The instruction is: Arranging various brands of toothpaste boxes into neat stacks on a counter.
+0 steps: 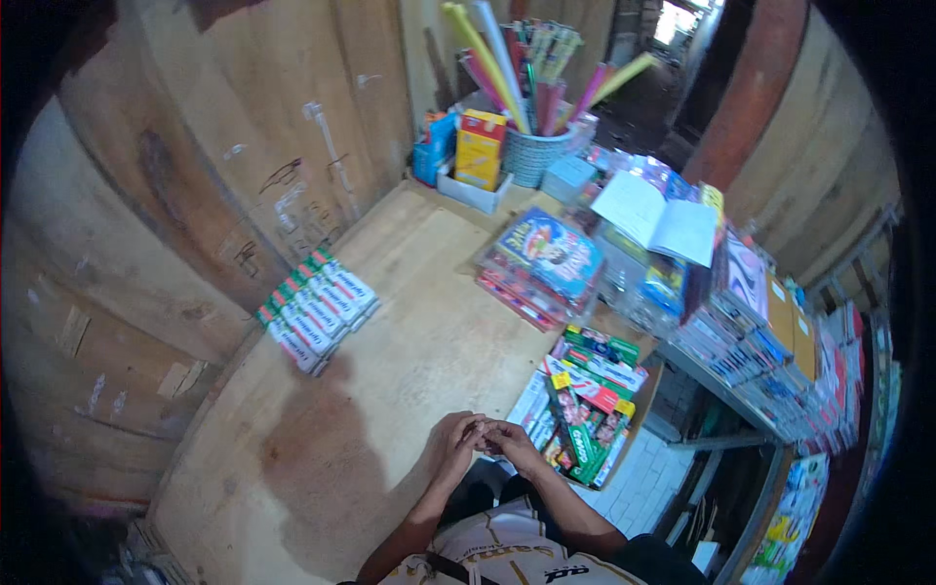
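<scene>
My left hand (pixel 463 437) and my right hand (pixel 513 443) meet at the fingertips in front of my body, close to the near edge of the wooden table (pixel 431 351). Whether anything small is between the fingers is hidden. Just right of my right hand is an open cardboard box (pixel 643 413) filled with toothpaste cartons (pixel 578 439) in green, white and red. Farther off, against the plank wall on the left, several matching white toothpaste cartons (pixel 318 311) with green and red ends lie in neat stacked rows.
Plastic-wrapped packs (pixel 545 256) lie at the table's right side. Behind stand a woven basket (pixel 537 157) of rolled paper and a yellow-red carton (pixel 479 150) in a white tray. An open notebook (pixel 658 219) tops other goods beside stacked books (pixel 738 322). A plank wall (pixel 219 183) borders the left.
</scene>
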Motion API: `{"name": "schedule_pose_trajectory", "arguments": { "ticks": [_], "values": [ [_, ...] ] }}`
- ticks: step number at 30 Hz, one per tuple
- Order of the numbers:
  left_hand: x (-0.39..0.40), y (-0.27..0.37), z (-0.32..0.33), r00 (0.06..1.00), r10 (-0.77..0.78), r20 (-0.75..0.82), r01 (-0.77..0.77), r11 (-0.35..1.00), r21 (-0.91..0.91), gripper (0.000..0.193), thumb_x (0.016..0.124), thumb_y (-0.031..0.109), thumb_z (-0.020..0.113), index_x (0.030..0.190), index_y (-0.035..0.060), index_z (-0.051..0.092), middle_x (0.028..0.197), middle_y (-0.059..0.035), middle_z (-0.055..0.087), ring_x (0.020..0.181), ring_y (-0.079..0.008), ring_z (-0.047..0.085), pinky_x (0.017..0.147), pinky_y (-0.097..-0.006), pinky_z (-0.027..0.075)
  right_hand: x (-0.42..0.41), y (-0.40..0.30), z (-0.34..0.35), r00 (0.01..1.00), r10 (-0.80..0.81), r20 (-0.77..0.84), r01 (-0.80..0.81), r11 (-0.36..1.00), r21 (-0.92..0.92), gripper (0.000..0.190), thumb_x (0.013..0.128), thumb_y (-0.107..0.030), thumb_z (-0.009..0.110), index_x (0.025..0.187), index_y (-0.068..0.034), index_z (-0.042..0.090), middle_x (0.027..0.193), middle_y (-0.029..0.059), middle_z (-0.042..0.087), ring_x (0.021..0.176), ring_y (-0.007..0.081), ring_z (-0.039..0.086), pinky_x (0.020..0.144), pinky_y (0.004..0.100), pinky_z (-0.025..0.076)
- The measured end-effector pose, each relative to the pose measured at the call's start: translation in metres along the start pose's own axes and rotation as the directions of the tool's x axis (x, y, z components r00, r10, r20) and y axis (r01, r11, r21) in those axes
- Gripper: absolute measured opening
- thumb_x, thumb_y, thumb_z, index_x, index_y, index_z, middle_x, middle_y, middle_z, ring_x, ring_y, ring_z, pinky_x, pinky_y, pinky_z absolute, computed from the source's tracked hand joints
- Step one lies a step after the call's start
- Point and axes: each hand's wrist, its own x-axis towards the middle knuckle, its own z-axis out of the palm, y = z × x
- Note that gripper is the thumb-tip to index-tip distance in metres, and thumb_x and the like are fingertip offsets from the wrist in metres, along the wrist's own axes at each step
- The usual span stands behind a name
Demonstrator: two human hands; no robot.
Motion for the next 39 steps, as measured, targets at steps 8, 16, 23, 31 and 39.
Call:
{"name": "schedule_pose_trajectory", "arguments": {
  "ticks": [8,16,23,31,39],
  "values": [
    [0.02,-0.018,0.08,0.984,-0.08,0.156,0.058,0.988,0.142,0.029,0.097,0.023,0.055,0.117,0.0016,0.059,0.109,-0.0098,0.063,0.094,-0.0156,0.062,0.083,-0.0281,0.049,-0.058,-0.027,-0.071,0.982,-0.036,-0.184,0.052,0.995,0.086,0.019,0.096,-0.02,0.058,0.106,-0.004,0.061,0.09,0.0032,0.066,0.077,0.0104,0.063,0.067,0.0222,0.05],
    [0.045,-0.037,0.184,0.959,-0.084,0.269,0.064,0.995,0.082,0.028,0.097,0.023,0.055,0.116,0.0021,0.057,0.103,-0.0104,0.067,0.087,-0.0176,0.067,0.074,-0.0279,0.051,-0.058,-0.025,-0.246,0.709,-0.509,-0.489,0.285,0.84,-0.461,0.019,0.088,-0.02,0.067,0.094,-0.001,0.066,0.08,0.0033,0.064,0.072,0.0103,0.06,0.064,0.0265,0.049],
    [0.066,-0.074,0.257,0.929,-0.192,0.316,0.182,0.981,0.064,0.026,0.097,0.021,0.055,0.113,0.0012,0.057,0.103,-0.0112,0.066,0.086,-0.0178,0.067,0.073,-0.0283,0.053,-0.016,-0.047,-0.369,0.695,-0.455,-0.558,-0.166,0.653,-0.739,0.044,0.076,-0.029,0.072,0.106,0.001,0.061,0.098,0.0188,0.066,0.092,0.0316,0.065,0.082,0.0387,0.051],
    [0.069,-0.114,0.286,0.939,-0.267,0.217,0.264,0.963,0.043,0.024,0.096,0.018,0.058,0.114,0.0038,0.056,0.094,-0.0061,0.064,0.077,-0.0116,0.063,0.062,-0.023,0.05,0.033,-0.024,-0.391,0.797,-0.309,-0.52,-0.272,0.585,-0.764,0.056,0.074,-0.034,0.071,0.116,0.001,0.058,0.107,0.0197,0.066,0.104,0.034,0.063,0.107,0.0393,0.036],
    [0.051,-0.116,0.288,0.914,-0.321,0.248,0.28,0.942,0.185,0.035,0.096,0.026,0.056,0.122,0.0025,0.054,0.106,-0.009,0.066,0.088,-0.0154,0.065,0.072,-0.0265,0.051,0.008,-0.036,-0.377,0.809,-0.307,-0.501,-0.148,0.718,-0.68,0.061,0.077,-0.036,0.072,0.116,0.008,0.058,0.103,0.026,0.067,0.105,0.0366,0.063,0.094,0.0401,0.047]
  ]
}}
